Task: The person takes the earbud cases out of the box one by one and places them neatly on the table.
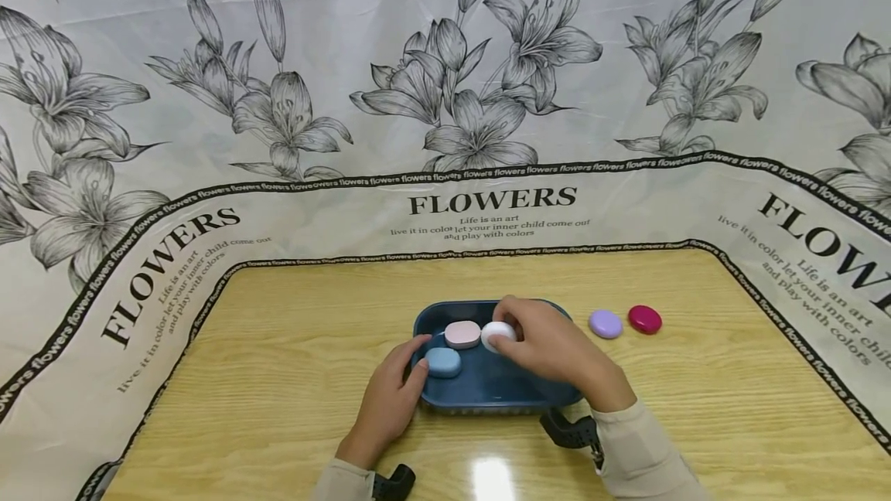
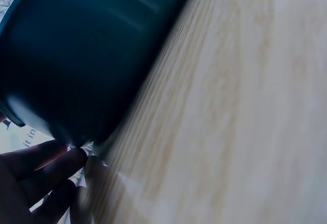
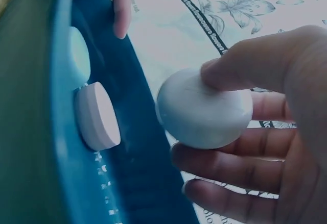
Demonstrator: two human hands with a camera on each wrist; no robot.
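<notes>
A dark blue plastic tub (image 1: 497,393) stands on the table. My right hand (image 1: 550,342) holds a round white soap bar (image 3: 199,114) over the tub, thumb on one face and fingers on the other. Inside the tub lie a pink oval soap bar (image 1: 462,335) and a light blue soap bar (image 1: 443,362), both visible in the right wrist view too. My left hand (image 1: 391,393) grips the tub's left end, its thumb and a finger at the rim. In the left wrist view, other fingers (image 2: 56,170) lie against or close to the outer wall.
To the right of the tub, a lilac soap bar (image 1: 605,324) and a dark red soap bar (image 1: 645,319) lie on the wooden table (image 1: 292,346). A white flower-printed cloth (image 1: 487,215) rises behind the table and along its sides.
</notes>
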